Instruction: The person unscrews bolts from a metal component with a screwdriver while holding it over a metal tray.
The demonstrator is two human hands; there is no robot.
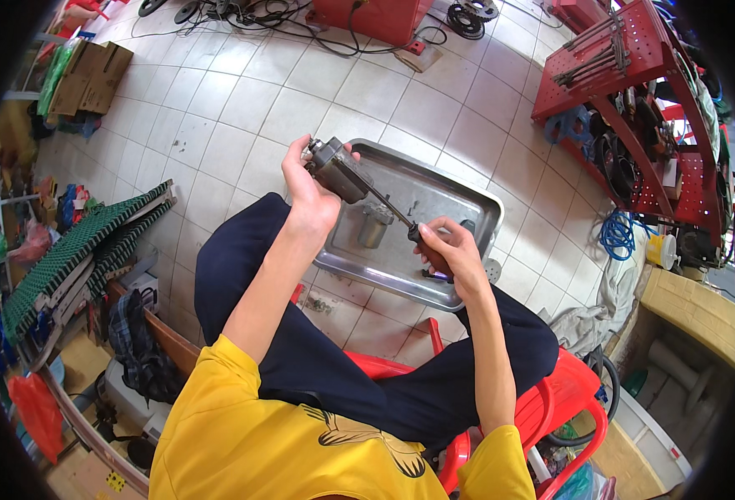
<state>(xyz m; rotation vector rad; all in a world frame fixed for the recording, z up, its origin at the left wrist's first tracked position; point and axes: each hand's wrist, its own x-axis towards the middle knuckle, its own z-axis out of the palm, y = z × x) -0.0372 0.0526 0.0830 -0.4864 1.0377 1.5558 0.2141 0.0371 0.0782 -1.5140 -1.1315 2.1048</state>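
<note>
Metal cyl. [340,172] sits wrapped in L hand [307,188], prob. for steadiness above tray [467,198], R hand [455,255] curled round screwdriver [414,232], tip unclear.

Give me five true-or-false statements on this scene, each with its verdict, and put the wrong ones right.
1. The left hand holds a metal part. True.
2. The right hand grips a hammer. False: it grips a screwdriver, its shaft pointing toward the metal part.
3. The tray is round. False: it is rectangular with rounded corners.
4. A metal cylinder sits in the tray, apart from both hands. True.
5. The red rack stands on the picture's left side. False: it stands on the right.
</note>
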